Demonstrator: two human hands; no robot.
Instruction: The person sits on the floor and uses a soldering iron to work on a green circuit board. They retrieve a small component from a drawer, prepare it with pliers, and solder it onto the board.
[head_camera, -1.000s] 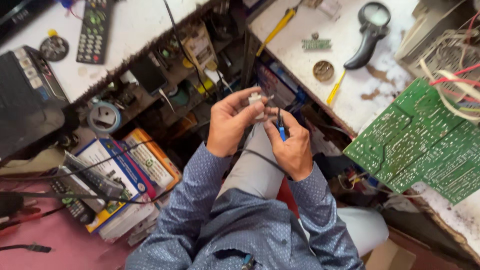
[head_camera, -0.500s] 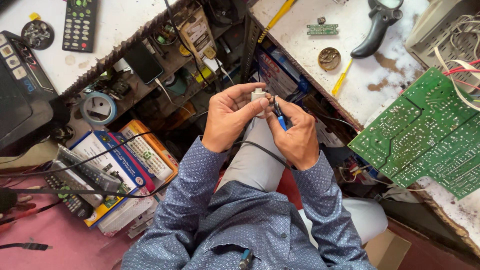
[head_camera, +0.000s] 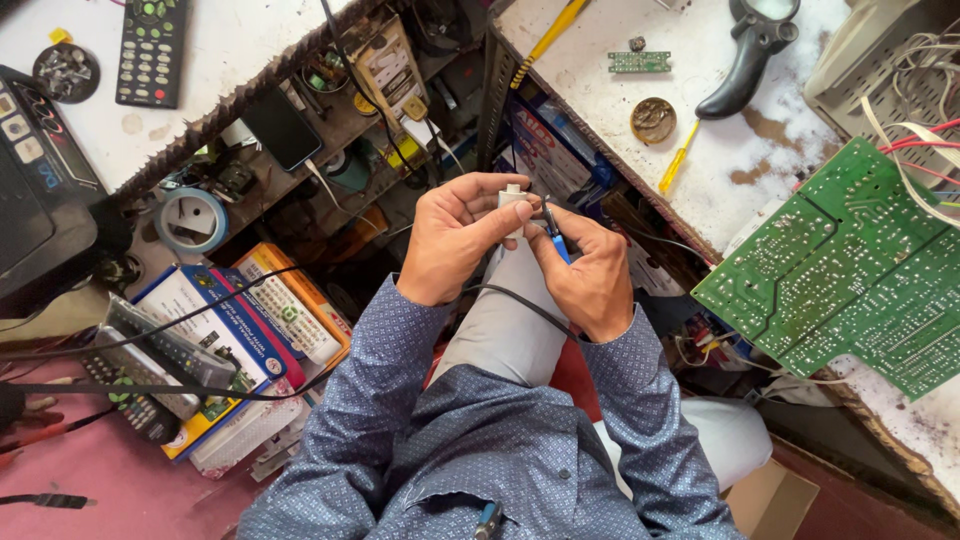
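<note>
hands meet over the lap, well above the cluttered shelf and between the two white benches. left hand (head_camera: 455, 240) is curled shut around a small white part (head_camera: 513, 196), thumb and fingertips pinching it so only its top edge shows. right hand (head_camera: 585, 275) is closed on a thin tool with a blue handle (head_camera: 556, 238), held like a pen, its dark tip lying against the white part (whether it is a probe, a driver or an iron tip is too small to tell). a black cable (head_camera: 520, 305) runs from under the left palm across the grey trouser leg.

judging by the grip, the step in hand is fine work on the white part with the tool tip, the left hand serving as a vice. the next move calls for a steady pinch and small, controlled pressure from the right fingers, since the part is tiny and could twist or slip out.

nearby, untouched: a green circuit board (head_camera: 850, 270) on the right bench, a yellow screwdriver (head_camera: 678, 157) beside a round tin (head_camera: 652, 119), a roll of tape (head_camera: 190, 220) on the shelf, and a black remote (head_camera: 152, 50) on the left bench.
</note>
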